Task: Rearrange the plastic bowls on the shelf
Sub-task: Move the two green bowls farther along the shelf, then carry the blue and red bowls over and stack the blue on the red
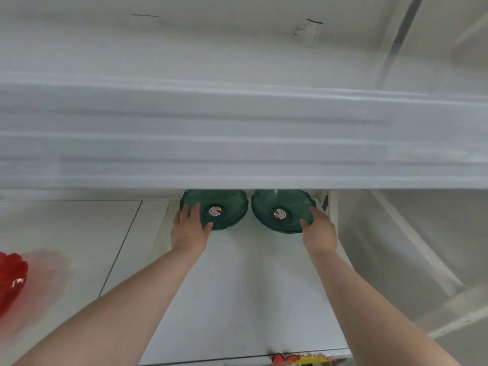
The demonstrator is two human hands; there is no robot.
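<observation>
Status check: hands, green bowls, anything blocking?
Left hand gripping left green bowl rim; right hand on right green bowl. Bowls side by side, apart, at shelf's back. Upper shelf edge hides their far rims.

Two green bowls sit side by side on the white shelf: the left green bowl point(224, 207) and the right green bowl point(282, 210). Each carries one round sticker at its centre, so two stickers in all. One red bowl point(12, 281) shows at the left edge, cut off by the frame. Two bare hands reach in, the left hand point(188, 229) and the right hand point(318, 232), one to each green bowl. That makes three bowls altogether.
</observation>
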